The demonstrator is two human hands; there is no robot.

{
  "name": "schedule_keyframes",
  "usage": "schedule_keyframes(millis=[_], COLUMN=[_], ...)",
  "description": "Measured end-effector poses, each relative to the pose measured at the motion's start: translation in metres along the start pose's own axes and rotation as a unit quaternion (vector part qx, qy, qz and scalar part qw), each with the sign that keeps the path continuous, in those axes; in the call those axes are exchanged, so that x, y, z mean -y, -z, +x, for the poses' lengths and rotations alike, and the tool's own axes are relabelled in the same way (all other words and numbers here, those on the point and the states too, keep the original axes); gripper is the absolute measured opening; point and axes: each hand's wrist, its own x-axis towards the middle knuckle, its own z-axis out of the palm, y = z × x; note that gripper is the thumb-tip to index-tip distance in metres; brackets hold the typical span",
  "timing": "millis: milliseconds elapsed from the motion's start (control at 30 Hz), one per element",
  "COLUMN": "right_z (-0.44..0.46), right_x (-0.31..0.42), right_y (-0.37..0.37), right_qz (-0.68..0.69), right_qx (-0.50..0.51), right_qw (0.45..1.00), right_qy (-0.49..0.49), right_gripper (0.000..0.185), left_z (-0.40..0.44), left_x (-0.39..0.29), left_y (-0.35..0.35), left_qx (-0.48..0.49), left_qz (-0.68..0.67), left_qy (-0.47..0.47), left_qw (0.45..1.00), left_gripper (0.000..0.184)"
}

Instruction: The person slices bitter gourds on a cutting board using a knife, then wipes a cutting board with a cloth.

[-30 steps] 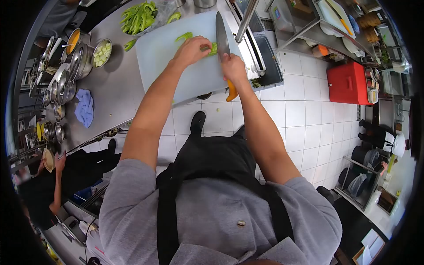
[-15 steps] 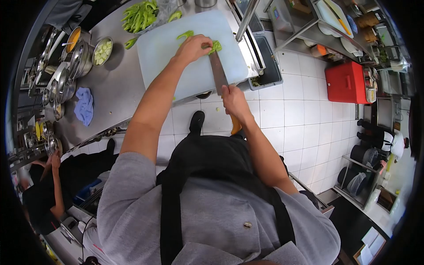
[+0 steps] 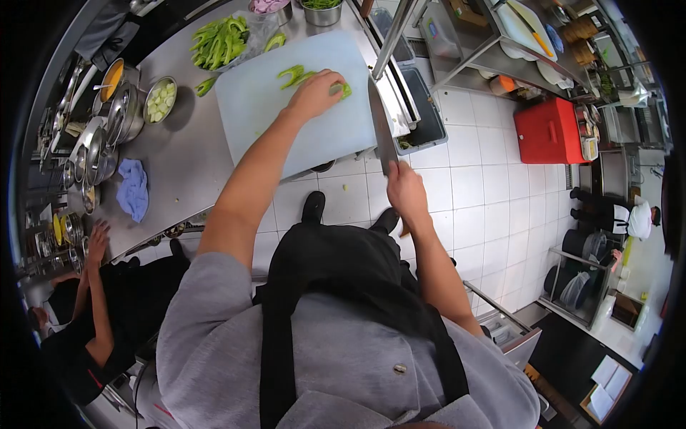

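Note:
On the white cutting board [image 3: 246, 121], my left hand [image 3: 318, 94] is closed with its fingers curled over a piece of green pepper [image 3: 346, 91]. More green pepper strips [image 3: 291, 75] lie just beyond that hand. My right hand [image 3: 406, 189] grips a large kitchen knife [image 3: 384, 132] by its handle. The blade points away from me, along the right edge of the board and apart from the pepper. A heap of cut green peppers [image 3: 218, 43] sits at the far left, beside a clear plastic bag [image 3: 261, 36].
Left on the steel counter [image 3: 175, 154] are a bowl of pale chunks [image 3: 161, 100], a blue cloth [image 3: 133, 189] and several metal pans. A grey bin [image 3: 426, 111] stands right of the counter, a red box [image 3: 549, 132] further right. A co-worker's hand [image 3: 98, 243] shows at left.
My right hand has drawn the knife to the right, away from the pepper and off the board. My left hand stays on the pepper. The co-worker's hand at left has lifted and opened.

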Motion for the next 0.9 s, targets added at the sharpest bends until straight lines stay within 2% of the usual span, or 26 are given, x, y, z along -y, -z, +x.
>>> schedule_keyframes(millis=[133,200,267,333,400,433,500,567,600,667,700,767,800,833,867,900], right_z=[0.081,0.092,0.109,0.115,0.113,0.112,0.105,0.118,0.13,0.137,0.136,0.131,0.122,0.113,0.102,0.091], right_x=[0.022,0.062,0.065,0.063,0.066,0.067,0.08,0.079,0.075,0.083,0.09,0.108,0.128,0.142,0.147,0.151], right_y=[-0.026,-0.003,-0.012,-0.023,-0.022,-0.021,-0.005,-0.016,-0.031,-0.042,-0.048,-0.06,-0.069,-0.075,-0.065,-0.056], right_qz=[0.143,0.195,0.19,0.188,-0.009,-0.008,-0.115,-0.116,-0.146,-0.217,-0.215,-0.089,0.133,0.346,0.563,0.735], right_qx=[0.025,0.095,0.078,0.061,-0.061,-0.061,-0.056,-0.046,-0.069,-0.125,-0.134,-0.258,-0.182,-0.094,0.019,0.137], right_qw=[0.989,0.974,0.978,0.98,0.998,0.998,0.991,0.991,0.983,0.956,0.954,0.93,0.954,0.922,0.825,0.663], right_qy=[0.006,-0.071,-0.047,-0.022,0.021,0.025,0.043,0.055,0.089,0.152,0.159,0.245,0.199,0.145,0.055,-0.035], right_gripper=[0.045,0.045,0.044,0.044,0.041,0.041,0.043,0.046,0.048,0.051,0.051,0.052,0.049,0.047,0.043,0.039], left_z=[0.002,0.0,0.003,0.0,-0.003,-0.006,-0.014,-0.035,-0.044,-0.063,-0.069,-0.076,-0.077,-0.077,-0.076,-0.077], left_x=[0.005,0.002,-0.001,-0.006,-0.008,-0.009,-0.01,-0.01,-0.009,-0.004,0.0,0.003,-0.01,-0.028,-0.05,-0.062], left_y=[-0.007,-0.004,0.001,-0.001,-0.005,-0.006,0.0,0.008,0.014,0.027,0.032,0.042,0.045,0.047,0.053,0.062], left_qx=[-0.015,-0.007,0.039,0.021,0.0,0.009,0.011,-0.079,-0.083,-0.205,-0.214,-0.265,-0.249,-0.232,-0.148,-0.125], left_qz=[-0.038,-0.048,-0.06,-0.019,0.023,0.051,0.08,0.09,0.092,-0.024,-0.02,-0.093,-0.081,-0.068,-0.196,-0.187], left_qy=[0.018,0.024,0.058,0.041,0.024,0.029,0.036,0.028,0.03,0.161,0.155,0.217,0.176,0.133,0.141,0.097], left_qw=[0.999,0.999,0.996,0.999,0.999,0.998,0.996,0.992,0.992,0.965,0.964,0.935,0.949,0.961,0.959,0.969], left_gripper=[0.025,0.026,0.031,0.036,0.041,0.044,0.047,0.049,0.049,0.055,0.055,0.062,0.066,0.069,0.073,0.074])
